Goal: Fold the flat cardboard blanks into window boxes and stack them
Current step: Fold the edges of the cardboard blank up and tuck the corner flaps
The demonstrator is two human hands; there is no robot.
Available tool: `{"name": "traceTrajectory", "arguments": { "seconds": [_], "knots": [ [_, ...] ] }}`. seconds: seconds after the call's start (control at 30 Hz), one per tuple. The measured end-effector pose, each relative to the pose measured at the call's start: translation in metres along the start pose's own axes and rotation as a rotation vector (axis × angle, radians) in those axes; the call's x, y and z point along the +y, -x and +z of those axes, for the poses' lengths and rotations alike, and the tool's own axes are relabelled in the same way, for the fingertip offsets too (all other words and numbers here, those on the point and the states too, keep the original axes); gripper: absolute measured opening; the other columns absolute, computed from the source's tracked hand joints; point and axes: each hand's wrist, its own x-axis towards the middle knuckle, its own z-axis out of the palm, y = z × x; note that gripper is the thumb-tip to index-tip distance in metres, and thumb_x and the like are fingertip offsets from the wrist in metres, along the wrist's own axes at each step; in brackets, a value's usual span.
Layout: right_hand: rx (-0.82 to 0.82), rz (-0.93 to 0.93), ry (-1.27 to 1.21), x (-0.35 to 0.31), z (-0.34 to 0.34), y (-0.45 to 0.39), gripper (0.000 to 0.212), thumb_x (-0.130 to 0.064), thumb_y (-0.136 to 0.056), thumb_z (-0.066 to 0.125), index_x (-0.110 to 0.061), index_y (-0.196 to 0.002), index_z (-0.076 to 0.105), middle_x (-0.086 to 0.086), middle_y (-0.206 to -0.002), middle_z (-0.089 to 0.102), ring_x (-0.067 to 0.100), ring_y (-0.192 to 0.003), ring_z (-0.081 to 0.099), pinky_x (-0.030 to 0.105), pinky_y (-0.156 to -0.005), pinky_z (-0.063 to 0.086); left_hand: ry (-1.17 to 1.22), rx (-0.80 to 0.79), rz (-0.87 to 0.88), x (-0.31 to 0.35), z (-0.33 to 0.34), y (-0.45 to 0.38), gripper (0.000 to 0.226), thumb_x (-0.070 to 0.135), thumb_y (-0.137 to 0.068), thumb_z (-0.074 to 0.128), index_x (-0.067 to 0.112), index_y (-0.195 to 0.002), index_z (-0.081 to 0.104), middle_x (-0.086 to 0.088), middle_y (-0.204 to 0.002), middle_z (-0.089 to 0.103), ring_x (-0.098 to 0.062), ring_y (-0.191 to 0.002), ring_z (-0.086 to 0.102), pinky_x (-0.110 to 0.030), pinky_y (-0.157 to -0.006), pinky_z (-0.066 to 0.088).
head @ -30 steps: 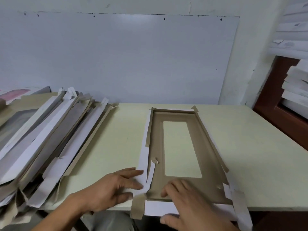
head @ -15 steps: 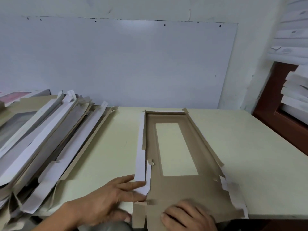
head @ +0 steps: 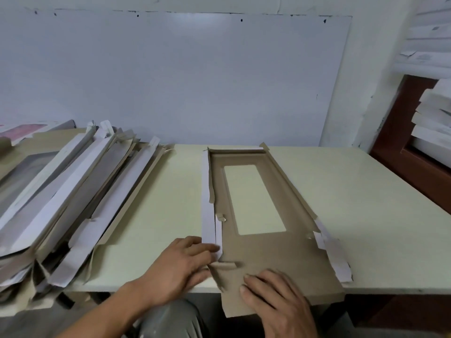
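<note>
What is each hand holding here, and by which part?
Nothing is gripped. The left hand presses the cardboard blank at its folded left side flap's near end; the right hand presses flat on its near panel.

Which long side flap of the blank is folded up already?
The left side flap, white face showing, pressed by the left hand. The right side flap still lies flatter, brown face up.

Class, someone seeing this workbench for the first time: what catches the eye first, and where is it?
The brown cardboard blank with its window cut-out lies in the middle of the pale table. Both hands work its near end, the left hand at the white side flap, the right hand pressing flat. A slanting pile of blanks fills the left.
</note>
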Motion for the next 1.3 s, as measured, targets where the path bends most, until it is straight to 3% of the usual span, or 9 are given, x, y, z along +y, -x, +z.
{"name": "traceTrajectory", "arguments": {
  "seconds": [0.13, 0.23, 0.37, 0.47, 0.57, 0.67, 1.03, 1.2, 1.3],
  "knots": [
    [-0.044, -0.017, 0.049, 0.001, 0.012, 0.017, 0.033, -0.024, -0.098, 0.043, -0.026, -0.106, 0.076, -0.004, -0.122, 0.069, 0.021, -0.111, 0.066, 0.046, -0.093, 0.052, 0.343, 0.178, -0.273, 0.007, 0.001, -0.012, 0.042, 0.043, -0.1, 0.044, 0.014, -0.071, 0.049, 0.003, -0.067, 0.053, -0.019, -0.069, 0.05, -0.038, -0.065, 0.045],
    [-0.189, 0.056, 0.09, -0.014, 0.012, 0.006, 0.031, -0.033, -0.092, 0.049, -0.029, -0.109, 0.075, -0.006, -0.124, 0.068, 0.02, -0.112, 0.067, 0.047, -0.095, 0.046, 0.421, 0.19, -0.388, 0.013, 0.009, -0.025, 0.039, 0.036, -0.098, 0.052, 0.014, -0.066, 0.048, -0.001, -0.065, 0.051, -0.022, -0.064, 0.047, -0.041, -0.063, 0.045],
    [-0.323, 0.027, -0.022, -0.004, -0.023, -0.022, 0.034, -0.06, -0.089, 0.046, -0.039, -0.1, 0.071, -0.02, -0.109, 0.069, 0.005, -0.099, 0.065, 0.034, -0.088, 0.048, 0.106, 0.186, -0.291, 0.024, 0.024, -0.03, 0.035, 0.042, -0.1, 0.036, 0.022, -0.079, 0.055, 0.008, -0.082, 0.052, -0.018, -0.072, 0.048, -0.032, -0.069, 0.043],
    [-0.175, 0.521, -0.037, 0.059, -0.069, -0.038, 0.03, -0.051, -0.095, 0.042, -0.032, -0.078, 0.057, -0.017, -0.072, 0.062, 0.005, -0.063, 0.056, 0.03, -0.057, 0.05, 0.019, 0.159, -0.28, 0.021, 0.028, -0.031, 0.036, 0.042, -0.101, 0.029, 0.024, -0.082, 0.055, 0.01, -0.082, 0.049, -0.016, -0.073, 0.042, -0.03, -0.069, 0.042],
    [-0.477, 1.014, 0.018, 0.13, -0.097, -0.039, 0.021, -0.057, -0.097, 0.036, -0.037, -0.1, 0.042, -0.014, -0.082, 0.061, 0.005, -0.067, 0.058, 0.026, -0.055, 0.042, -0.048, 0.179, -0.266, 0.022, 0.032, -0.03, 0.025, 0.032, -0.101, 0.039, 0.023, -0.082, 0.053, 0.01, -0.081, 0.047, -0.016, -0.07, 0.039, -0.032, -0.066, 0.043],
    [-0.706, 1.197, -0.133, 0.162, -0.08, -0.029, 0.034, -0.061, -0.095, 0.044, -0.033, -0.114, 0.037, -0.006, -0.086, 0.059, 0.011, -0.066, 0.058, 0.028, -0.055, 0.04, -0.038, 0.213, -0.289, 0.025, 0.033, -0.03, 0.021, 0.03, -0.097, 0.044, 0.023, -0.08, 0.052, 0.01, -0.081, 0.047, -0.016, -0.068, 0.04, -0.031, -0.062, 0.044],
    [-0.705, 0.752, 0.024, 0.143, -0.048, -0.054, 0.015, -0.024, -0.085, 0.061, -0.035, -0.078, 0.053, -0.012, -0.07, 0.055, 0.003, -0.063, 0.051, 0.017, -0.053, 0.033, -0.03, 0.235, -0.301, 0.031, 0.026, -0.032, 0.028, 0.034, -0.096, 0.04, 0.019, -0.075, 0.052, 0.006, -0.076, 0.049, -0.018, -0.065, 0.043, -0.032, -0.056, 0.045],
    [-1.003, 0.761, -0.434, 0.156, -0.065, -0.071, 0.029, -0.009, -0.094, 0.047, -0.023, -0.103, 0.071, -0.004, -0.075, 0.067, 0.008, -0.067, 0.067, 0.018, -0.064, 0.052, 0.016, 0.17, -0.304, 0.028, 0.019, -0.034, 0.034, 0.04, -0.097, 0.033, 0.019, -0.08, 0.054, 0.006, -0.075, 0.042, -0.017, -0.062, 0.043, -0.03, -0.052, 0.036],
    [-1.185, 0.673, -0.438, 0.174, -0.081, -0.075, 0.053, 0.001, -0.083, 0.054, -0.032, -0.122, 0.065, -0.009, -0.091, 0.067, 0.007, -0.082, 0.068, 0.021, -0.075, 0.054, 0.04, 0.103, -0.302, 0.026, 0.012, -0.033, 0.021, 0.039, -0.098, 0.034, 0.029, -0.108, 0.049, 0.006, -0.078, 0.054, -0.023, -0.071, 0.053, -0.035, -0.059, 0.044]
  ]
}}
